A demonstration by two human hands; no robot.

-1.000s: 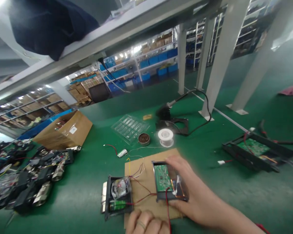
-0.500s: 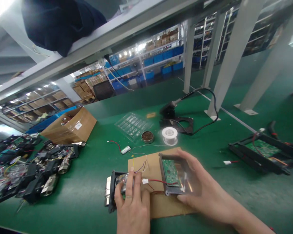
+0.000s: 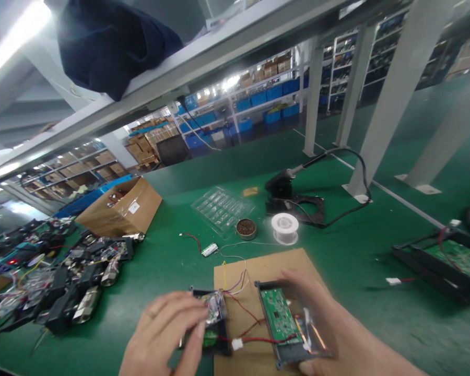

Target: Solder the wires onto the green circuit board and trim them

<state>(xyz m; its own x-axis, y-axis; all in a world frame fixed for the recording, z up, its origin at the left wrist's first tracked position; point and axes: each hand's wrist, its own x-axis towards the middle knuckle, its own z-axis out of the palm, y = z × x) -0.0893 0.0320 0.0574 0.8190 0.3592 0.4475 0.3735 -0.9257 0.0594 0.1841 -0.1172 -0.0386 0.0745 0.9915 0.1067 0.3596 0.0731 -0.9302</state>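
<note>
My right hand [image 3: 332, 324] grips the right edge of a black plastic housing half [image 3: 267, 318] with a green circuit board [image 3: 280, 316] and copper-coloured strips inside. Its fingers are partly blurred. My left hand [image 3: 168, 326] hovers at the left side of another black housing [image 3: 224, 334], thumb and fingers apart; whether the fingertips touch it is unclear. Inside that housing are a clear-wrapped part [image 3: 215, 308] and a bit of green board. Red wires with a white connector [image 3: 237, 344] run between the two housings. Both rest over a cardboard sheet [image 3: 274, 263].
Behind the cardboard are a solder spool [image 3: 284, 228], a round tin [image 3: 246, 228], a clear blister tray [image 3: 223, 209], a small wired cell [image 3: 209, 250] and a soldering iron in its stand [image 3: 280, 184]. Device assemblies [image 3: 90, 274] and a carton [image 3: 121, 206] stand left; another open housing [image 3: 446, 261] lies right.
My left hand has come off the top of the left housing, moving left and uncovering its inside. The right hand still holds its housing half, now lower in view. The camera view has shifted.
</note>
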